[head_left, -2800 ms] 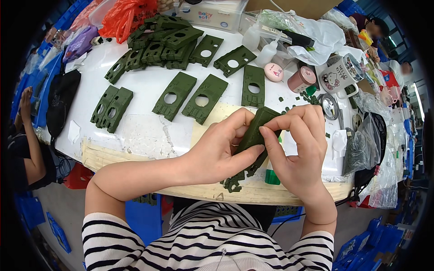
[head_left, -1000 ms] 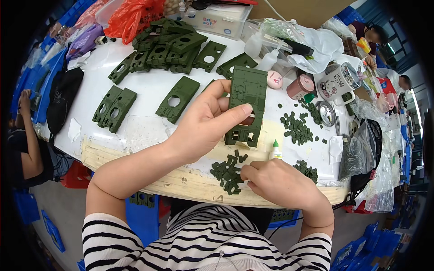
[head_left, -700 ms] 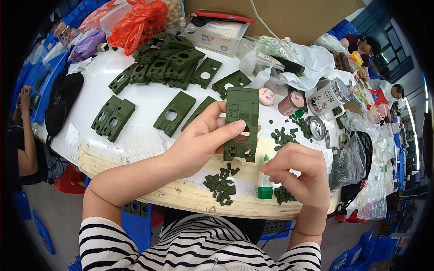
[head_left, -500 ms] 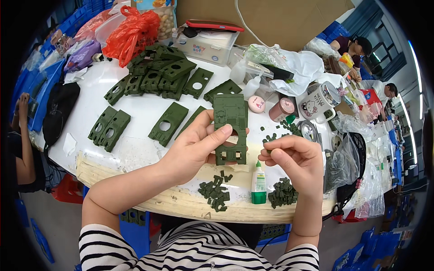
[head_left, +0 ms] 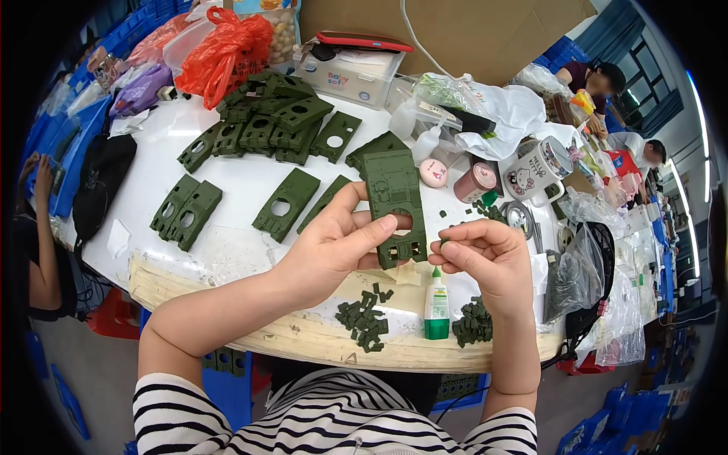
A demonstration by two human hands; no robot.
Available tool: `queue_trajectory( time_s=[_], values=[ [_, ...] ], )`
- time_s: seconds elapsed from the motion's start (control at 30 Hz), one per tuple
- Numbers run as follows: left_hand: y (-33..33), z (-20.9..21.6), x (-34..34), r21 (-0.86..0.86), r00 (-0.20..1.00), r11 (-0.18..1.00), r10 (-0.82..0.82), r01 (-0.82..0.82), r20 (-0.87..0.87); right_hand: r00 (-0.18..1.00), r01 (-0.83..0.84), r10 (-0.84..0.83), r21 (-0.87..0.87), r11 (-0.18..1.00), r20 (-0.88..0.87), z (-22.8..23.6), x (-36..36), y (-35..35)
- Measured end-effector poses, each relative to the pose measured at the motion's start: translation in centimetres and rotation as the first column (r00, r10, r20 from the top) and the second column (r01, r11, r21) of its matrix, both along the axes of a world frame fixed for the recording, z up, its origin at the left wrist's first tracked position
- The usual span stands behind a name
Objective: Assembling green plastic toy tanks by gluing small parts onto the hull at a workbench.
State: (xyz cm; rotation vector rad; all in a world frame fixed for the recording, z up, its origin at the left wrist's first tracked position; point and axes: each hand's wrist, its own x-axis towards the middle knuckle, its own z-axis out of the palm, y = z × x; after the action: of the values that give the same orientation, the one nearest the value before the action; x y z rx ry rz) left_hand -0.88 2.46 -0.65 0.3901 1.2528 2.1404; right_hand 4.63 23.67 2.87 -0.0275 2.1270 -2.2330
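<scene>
A dark green plastic model tank hull (head_left: 393, 182), with a round hole and two small square openings at its near end, is gripped in my left hand (head_left: 337, 241). It is held up over the table, slightly tilted. Beside its lower right edge, my right hand (head_left: 485, 258) pinches a tiny dark green plastic part (head_left: 444, 241) between thumb and fingertips. Below stands a green-and-white glue bottle (head_left: 437, 305). Small green parts lie in one pile (head_left: 364, 318) left of the bottle and another pile (head_left: 473, 323) to its right.
More hulls are heaped (head_left: 273, 117) at the back left; a few lie singly, like one hull (head_left: 286, 204) left of my hand. At the right stand a white mug (head_left: 535, 173), a pink jar (head_left: 476, 183) and a clear plastic box (head_left: 349, 76). Another person's arm (head_left: 44, 250) shows far left.
The hull has turned and tilted slightly, shifting right. My right hand has moved a little left, bringing the small part close to the hull's edge.
</scene>
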Motion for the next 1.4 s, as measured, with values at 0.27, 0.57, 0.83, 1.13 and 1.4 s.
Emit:
queue_trajectory(
  time_s=[0.27,0.57,0.83,1.13,1.4],
  values=[
    [-0.1,0.1,0.0,-0.010,1.000,1.000,-0.027,0.027,-0.009,1.000,0.006,-0.006,-0.001,1.000,0.020,-0.2,0.1,0.2],
    [-0.4,0.9,-0.1,-0.084,0.989,0.986,-0.148,0.146,-0.013,0.976,0.106,-0.096,0.042,0.993,-0.195,-0.4,-0.1,0.6],
    [-0.7,0.6,-0.9,-0.105,0.951,0.951,-0.300,0.291,-0.078,0.983,-0.155,0.158,0.038,0.987,-0.089,0.0,-0.2,1.6],
    [1.1,-1.2,2.3,0.288,0.965,0.938,-0.129,0.194,-0.230,0.924,0.265,-0.282,-0.099,0.959,-0.259,-1.0,0.2,0.2],
    [1.0,-1.2,1.7,0.377,0.947,0.925,0.159,-0.044,-0.278,0.959,0.146,-0.134,0.028,0.989,-0.248,-2.1,0.9,-2.4]
  ],
)
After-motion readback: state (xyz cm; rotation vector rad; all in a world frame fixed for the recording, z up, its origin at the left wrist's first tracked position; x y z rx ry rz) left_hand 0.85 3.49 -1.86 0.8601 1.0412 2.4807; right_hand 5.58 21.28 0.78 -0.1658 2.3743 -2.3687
